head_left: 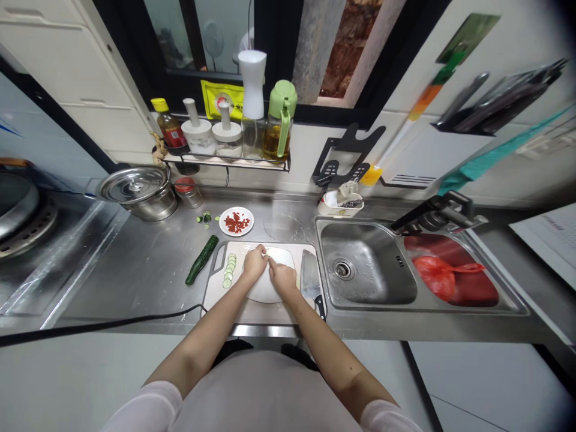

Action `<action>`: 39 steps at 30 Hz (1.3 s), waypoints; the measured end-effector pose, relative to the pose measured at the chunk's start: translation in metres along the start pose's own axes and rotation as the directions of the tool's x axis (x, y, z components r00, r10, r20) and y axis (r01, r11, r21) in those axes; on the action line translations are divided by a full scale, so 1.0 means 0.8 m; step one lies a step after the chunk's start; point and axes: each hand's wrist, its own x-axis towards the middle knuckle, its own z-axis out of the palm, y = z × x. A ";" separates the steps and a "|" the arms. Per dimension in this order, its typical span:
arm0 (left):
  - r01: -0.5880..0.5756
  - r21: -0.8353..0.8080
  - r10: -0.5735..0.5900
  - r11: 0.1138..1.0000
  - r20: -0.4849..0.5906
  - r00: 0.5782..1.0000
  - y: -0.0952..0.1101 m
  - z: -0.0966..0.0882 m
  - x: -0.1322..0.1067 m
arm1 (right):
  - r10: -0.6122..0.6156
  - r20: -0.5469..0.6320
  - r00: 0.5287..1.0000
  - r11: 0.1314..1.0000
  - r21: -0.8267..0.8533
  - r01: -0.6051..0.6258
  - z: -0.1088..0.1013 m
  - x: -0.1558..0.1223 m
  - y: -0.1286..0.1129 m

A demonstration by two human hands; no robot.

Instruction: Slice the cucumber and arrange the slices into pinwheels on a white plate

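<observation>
My left hand (255, 264) and my right hand (282, 278) meet over a white plate (266, 292), fingers pinched together at its far part. Whatever lies between the fingertips is too small to make out. The plate sits on a light cutting board (216, 300). Left of the plate, several thin cucumber slices (229, 271) lie in an overlapping row on the board. A kitchen knife (309, 275) rests at the board's right side, its black handle toward me. Off the board to the left lies a dark green cucumber (201, 260).
Behind the board stand a small plate of chopped red pieces (236, 221) and some cucumber scraps (205, 217). A lidded steel pot (153, 201) is at the back left. To the right is a sink (369, 264) with a red plastic bag (434, 277). A seasoning shelf (229, 161) hangs above.
</observation>
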 end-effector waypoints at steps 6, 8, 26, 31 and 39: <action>-0.007 0.005 0.007 1.000 0.006 1.000 0.000 0.000 0.003 | 0.009 0.003 1.000 1.000 0.013 -0.009 -0.001 0.003 -0.001; -0.004 0.004 0.004 1.000 0.008 1.000 0.000 0.000 0.003 | 0.008 -0.003 1.000 1.000 0.011 -0.008 -0.002 0.003 -0.001; -0.025 0.036 0.025 0.999 0.011 1.000 0.002 -0.004 0.001 | 0.027 0.008 1.000 1.000 -0.012 -0.027 -0.013 -0.002 -0.003; -0.023 0.047 0.022 0.999 0.012 1.000 0.002 -0.005 0.000 | 0.042 -0.016 0.999 0.999 0.002 -0.042 -0.011 -0.006 -0.003; -0.017 0.048 0.017 0.999 0.014 1.000 0.001 -0.004 0.000 | 0.020 -0.031 0.999 1.000 -0.002 -0.020 -0.011 -0.008 -0.003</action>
